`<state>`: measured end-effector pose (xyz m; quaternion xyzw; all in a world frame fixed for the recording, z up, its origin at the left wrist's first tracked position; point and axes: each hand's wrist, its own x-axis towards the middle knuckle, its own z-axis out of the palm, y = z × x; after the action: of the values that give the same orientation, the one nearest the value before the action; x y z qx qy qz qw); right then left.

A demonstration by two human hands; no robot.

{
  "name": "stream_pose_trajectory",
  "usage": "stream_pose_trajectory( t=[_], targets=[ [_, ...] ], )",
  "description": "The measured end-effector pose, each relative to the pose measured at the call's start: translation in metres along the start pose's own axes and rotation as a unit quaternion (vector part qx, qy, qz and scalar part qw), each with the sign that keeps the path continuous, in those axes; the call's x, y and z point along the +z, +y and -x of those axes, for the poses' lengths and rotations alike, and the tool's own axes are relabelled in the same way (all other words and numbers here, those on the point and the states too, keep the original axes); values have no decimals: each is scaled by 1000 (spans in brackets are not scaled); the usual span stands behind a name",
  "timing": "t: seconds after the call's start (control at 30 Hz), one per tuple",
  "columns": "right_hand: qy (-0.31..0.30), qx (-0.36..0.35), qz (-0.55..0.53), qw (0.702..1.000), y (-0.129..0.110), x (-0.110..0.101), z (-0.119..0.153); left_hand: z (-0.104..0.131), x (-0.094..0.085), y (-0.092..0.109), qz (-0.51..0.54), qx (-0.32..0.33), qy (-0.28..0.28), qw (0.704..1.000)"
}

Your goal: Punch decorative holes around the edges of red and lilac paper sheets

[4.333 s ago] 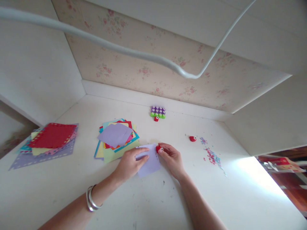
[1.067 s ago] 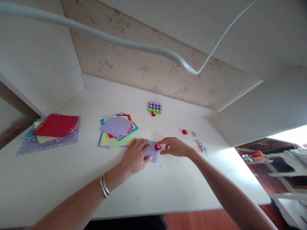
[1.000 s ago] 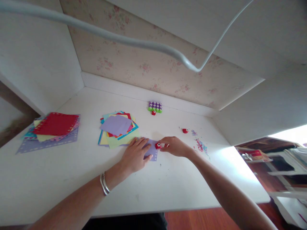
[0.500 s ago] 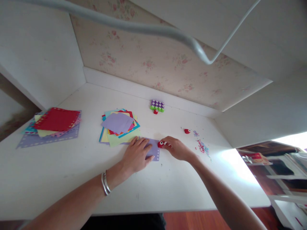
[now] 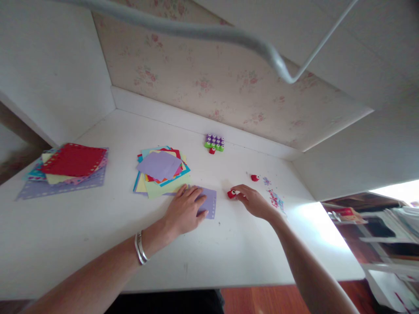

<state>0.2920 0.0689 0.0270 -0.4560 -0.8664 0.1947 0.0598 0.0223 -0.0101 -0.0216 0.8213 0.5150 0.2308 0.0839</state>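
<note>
Fingers spread, my left hand [image 5: 187,208] lies flat on a purple sheet [image 5: 209,203] that has a row of small holes along its right edge. My right hand [image 5: 253,200] is closed on a small red punch [image 5: 231,194], just right of that sheet and apart from it. Another red punch [image 5: 255,178] rests on the table farther right. Beside it are small scattered paper bits [image 5: 276,200] in pink, blue and purple.
A pile of coloured paper [image 5: 160,168] lies left of centre, and a stack topped by a red sheet [image 5: 75,159] at the far left. Purple and green punches [image 5: 215,141] stand in rows near the wall, with one red in front. A white cable [image 5: 229,35] crosses above.
My right hand has moved right with the red punch, off the edge of the purple sheet. My left hand has stayed on the sheet.
</note>
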Motion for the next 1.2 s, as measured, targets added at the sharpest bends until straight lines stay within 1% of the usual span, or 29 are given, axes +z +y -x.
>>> stream_pose_trajectory(
  t=[0.1, 0.17, 0.3, 0.4, 0.5, 0.57, 0.7, 0.8, 0.93, 1.2],
  targets=[
    [23, 8, 32, 999, 15, -1, 3, -1, -1, 1, 0, -5, -3, 1000],
    [53, 28, 44, 997, 18, 2, 5, -1, -1, 1, 0, -6, -3, 1000],
    [117, 90, 54, 988, 13, 11, 5, -2, 0, 0, -2, -4, -4, 1000],
    [140, 85, 60, 985, 12, 13, 2, -2, 1, 0, -3, -4, -5, 1000],
    [143, 82, 80, 983, 25, 7, -2, -3, 1, -1, 2, -3, -1, 1000],
    [145, 83, 104, 980, 42, 0, -5, -4, 1, -1, 2, -2, 1, 1000],
    [169, 94, 149, 970, 79, -9, -13, -5, 1, 0, -1, -5, -2, 1000],
    [171, 108, 175, 964, 99, -13, -18, -5, 1, 0, 3, -8, -5, 1000],
    [171, 131, 200, 956, 109, -18, -23, -6, 1, 0, 6, -12, -8, 1000],
    [167, 132, 197, 957, 117, -21, -24, -5, 1, -1, 6, -10, -6, 1000]
  ],
)
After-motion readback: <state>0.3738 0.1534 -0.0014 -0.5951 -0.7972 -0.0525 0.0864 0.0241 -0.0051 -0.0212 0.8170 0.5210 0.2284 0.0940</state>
